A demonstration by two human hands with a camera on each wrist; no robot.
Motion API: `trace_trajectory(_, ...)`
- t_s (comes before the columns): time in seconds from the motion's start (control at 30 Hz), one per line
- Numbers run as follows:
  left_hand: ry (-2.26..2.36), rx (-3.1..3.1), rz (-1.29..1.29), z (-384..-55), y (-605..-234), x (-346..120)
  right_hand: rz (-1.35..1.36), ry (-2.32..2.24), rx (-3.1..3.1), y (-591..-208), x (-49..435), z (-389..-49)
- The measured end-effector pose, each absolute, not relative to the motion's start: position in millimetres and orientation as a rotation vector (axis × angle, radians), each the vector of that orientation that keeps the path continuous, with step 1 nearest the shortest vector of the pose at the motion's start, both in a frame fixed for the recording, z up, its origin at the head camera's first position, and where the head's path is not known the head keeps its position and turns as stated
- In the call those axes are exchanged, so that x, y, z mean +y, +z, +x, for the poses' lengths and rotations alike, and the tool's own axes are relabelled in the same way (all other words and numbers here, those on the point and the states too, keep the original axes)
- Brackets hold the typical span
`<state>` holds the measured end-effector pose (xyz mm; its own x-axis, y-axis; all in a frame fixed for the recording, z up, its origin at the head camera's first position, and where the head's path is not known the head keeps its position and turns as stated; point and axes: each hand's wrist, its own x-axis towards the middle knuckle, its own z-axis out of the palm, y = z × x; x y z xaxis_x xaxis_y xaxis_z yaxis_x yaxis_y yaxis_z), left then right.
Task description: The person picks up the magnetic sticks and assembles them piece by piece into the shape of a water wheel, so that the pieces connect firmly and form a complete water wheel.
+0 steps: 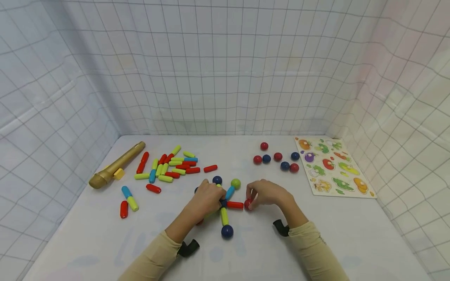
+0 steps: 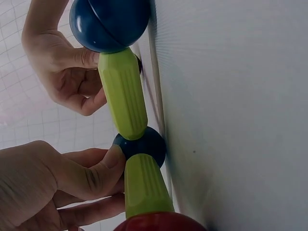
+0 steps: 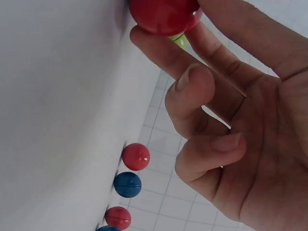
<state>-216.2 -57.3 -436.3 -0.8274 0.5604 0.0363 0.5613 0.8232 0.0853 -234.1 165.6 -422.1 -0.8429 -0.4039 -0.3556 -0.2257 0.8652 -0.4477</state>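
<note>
A star-shaped build of rods and balls lies on the white table in front of me. My left hand (image 1: 206,198) grips its central dark blue ball (image 2: 153,143), thumb against the side. From that hub spread a red rod (image 1: 234,205), a blue rod (image 1: 230,192) tipped by a green ball (image 1: 236,183), and a yellow-green rod (image 1: 224,217) ending in a blue ball (image 1: 227,232). The left hand partly covers other arms. My right hand (image 1: 268,192) pinches a red ball (image 3: 161,17) at the red rod's outer end; whether they are joined I cannot tell.
Many loose red, green and blue rods (image 1: 172,164) lie at the back left, beside a gold stick (image 1: 117,166) and a yellow block (image 1: 119,174). Several red and blue balls (image 1: 278,157) sit at the back right, near a vegetable picture board (image 1: 332,168). Gridded cloth walls surround the table.
</note>
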Motion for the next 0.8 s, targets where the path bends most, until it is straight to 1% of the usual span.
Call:
trace_trajectory(0.4, -0.167, -3.042, -0.953, -219.9, -435.3, -58.8, -0.502, -0.505, 2.559, -421.1, 156.4, -228.9)
trace_trajectory(0.53, -0.392, -3.166, -0.943, -227.2, -428.3, -68.3, -0.563, -0.476, 2.68, -418.0, 140.5, -222.3)
trace_trajectory(0.67, -0.586, -3.227, -0.816, -249.6, -415.8, -85.4, -0.705, -0.386, 2.835, -420.7, 113.0, -213.7)
trace_trajectory(0.8, -0.471, -3.15, -0.759, -289.5, -411.3, -90.4, -0.766, -0.191, 2.94, -427.4, 90.4, -207.1)
